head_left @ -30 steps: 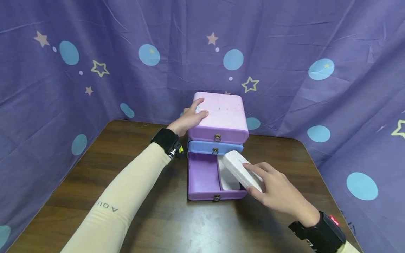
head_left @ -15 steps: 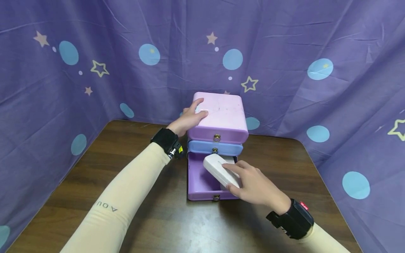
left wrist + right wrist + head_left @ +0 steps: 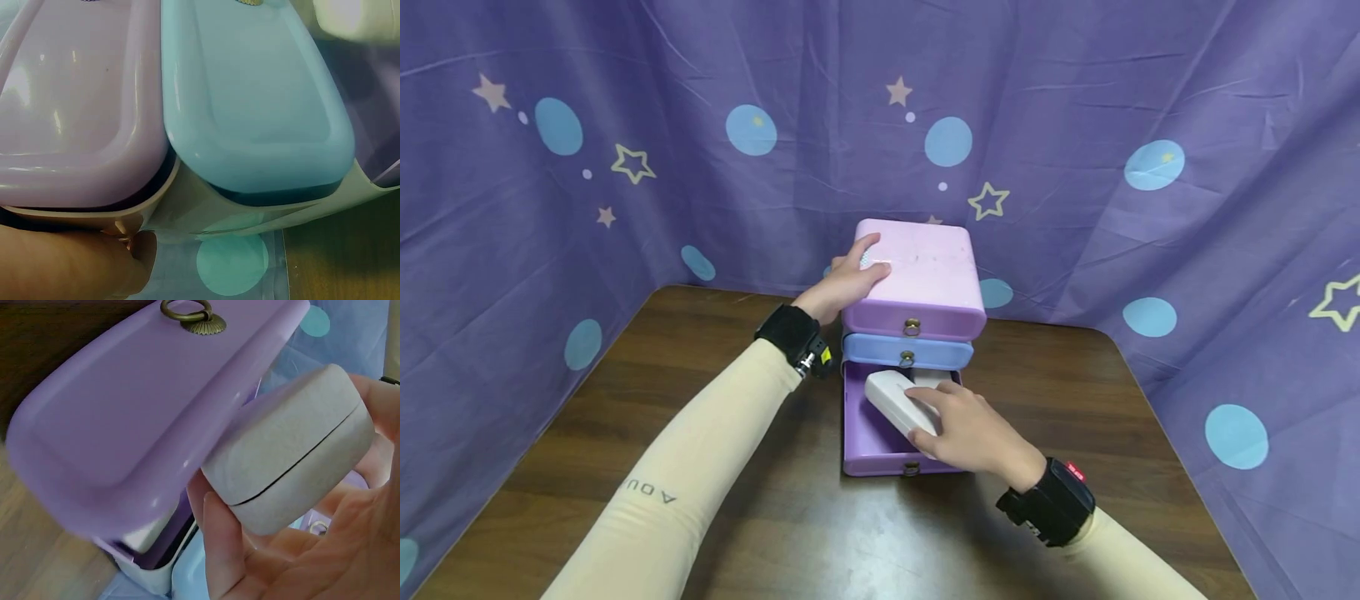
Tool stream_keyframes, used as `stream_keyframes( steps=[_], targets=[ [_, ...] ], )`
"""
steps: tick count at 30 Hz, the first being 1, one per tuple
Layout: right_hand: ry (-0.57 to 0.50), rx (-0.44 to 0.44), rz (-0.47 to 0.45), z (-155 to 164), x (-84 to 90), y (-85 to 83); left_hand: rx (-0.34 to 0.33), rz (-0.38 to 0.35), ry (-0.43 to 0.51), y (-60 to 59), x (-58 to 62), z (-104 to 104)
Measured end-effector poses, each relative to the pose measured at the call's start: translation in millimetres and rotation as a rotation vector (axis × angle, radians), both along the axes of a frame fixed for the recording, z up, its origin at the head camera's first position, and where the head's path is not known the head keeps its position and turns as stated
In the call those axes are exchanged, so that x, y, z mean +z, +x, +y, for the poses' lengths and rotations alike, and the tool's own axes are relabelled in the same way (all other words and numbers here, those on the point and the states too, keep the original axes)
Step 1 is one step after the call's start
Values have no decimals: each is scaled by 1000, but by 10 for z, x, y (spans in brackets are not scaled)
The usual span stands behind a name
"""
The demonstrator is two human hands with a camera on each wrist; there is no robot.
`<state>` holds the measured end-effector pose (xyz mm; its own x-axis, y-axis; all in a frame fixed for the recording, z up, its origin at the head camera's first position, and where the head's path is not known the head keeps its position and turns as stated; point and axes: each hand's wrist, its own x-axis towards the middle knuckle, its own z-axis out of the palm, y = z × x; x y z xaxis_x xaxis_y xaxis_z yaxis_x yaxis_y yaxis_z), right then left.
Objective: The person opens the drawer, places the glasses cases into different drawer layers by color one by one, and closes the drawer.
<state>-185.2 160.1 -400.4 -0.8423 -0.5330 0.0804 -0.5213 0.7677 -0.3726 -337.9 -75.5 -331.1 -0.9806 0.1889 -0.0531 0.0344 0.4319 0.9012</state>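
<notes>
My right hand (image 3: pixel 973 433) grips a white case (image 3: pixel 898 402), oblong with rounded ends, fingers wrapped over the near end and thumb underneath. It hangs tilted over the open bottom drawer (image 3: pixel 872 429) of the little drawer chest (image 3: pixel 917 283); the far end points into the drawer, and I can't tell whether it touches the floor yet. In the right wrist view the case (image 3: pixel 294 450) shows a seam line running round its middle (so a lid and a base, probably hinged or clipped), and my fingers (image 3: pixel 222 550) curl against its lower half.

Handling guess: hard shell, matte, looks light, stiff enough to hold one-handed by one end. Not slippery by the look of the grainy surface. I'd keep the grip across the seam so the halves stay together, not on the lid alone.

Something white (image 3: pixel 936 377) already lies in the drawer behind the case, mostly hidden.

My left hand (image 3: pixel 850 279) rests flat on the pink top (image 3: pixel 925 258) of the chest at its left rear corner, fingers spread and relaxed, steadying it. The blue middle drawer (image 3: pixel 906 350) and the pink upper drawer (image 3: pixel 913 321) are closed, ring pulls in front. The chest is plastic and probably light, so it could slide on the wooden table (image 3: pixel 715 467) if unbraced.
</notes>
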Motion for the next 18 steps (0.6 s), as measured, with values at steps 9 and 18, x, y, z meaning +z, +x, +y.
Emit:
stream_keyframes(
  steps=[9,18],
  targets=[
    [35,-94,24,-228,-61,-51,7,1,0,21,30,20],
    [47,-162,57,-422,-150,-60,1,2,16,29,44,-1]
  ],
)
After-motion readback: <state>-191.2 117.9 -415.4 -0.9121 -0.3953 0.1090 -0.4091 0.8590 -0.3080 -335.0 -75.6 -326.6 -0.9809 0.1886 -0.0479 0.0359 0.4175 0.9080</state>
